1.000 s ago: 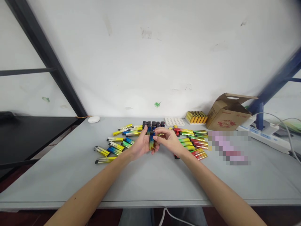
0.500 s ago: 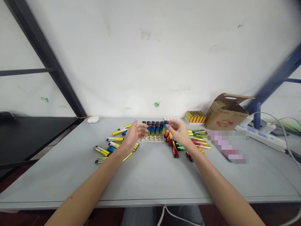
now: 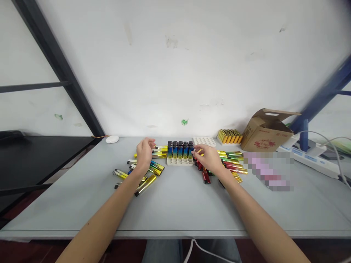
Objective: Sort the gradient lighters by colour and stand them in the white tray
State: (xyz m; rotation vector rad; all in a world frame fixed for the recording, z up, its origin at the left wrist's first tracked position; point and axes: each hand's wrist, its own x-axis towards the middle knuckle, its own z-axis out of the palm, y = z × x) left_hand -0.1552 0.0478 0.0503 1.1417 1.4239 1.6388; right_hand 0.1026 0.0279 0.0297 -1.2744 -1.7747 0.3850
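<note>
Several blue-to-yellow lighters with dark tops stand upright in rows in a white holed tray; its front holes show bare. My right hand is at the tray's right end, thumb and fingertips closed on the rightmost lighter, which stands in line with the others. My left hand is over the left-hand pile, fingers bent but apart, with nothing visible in them. Loose yellow and blue lighters lie around and under it. Red and green lighters lie beside and partly beneath my right hand.
Behind on the right are another white holed tray, a tray of gold-coloured lighters and an open cardboard box. A power strip with cables lies at the far right. A white case sits back left.
My left hand has moved left, away from the tray to the loose pile. The rightmost lighter, raised and tilted before, now stands level in the row. My right hand stays beside it.
</note>
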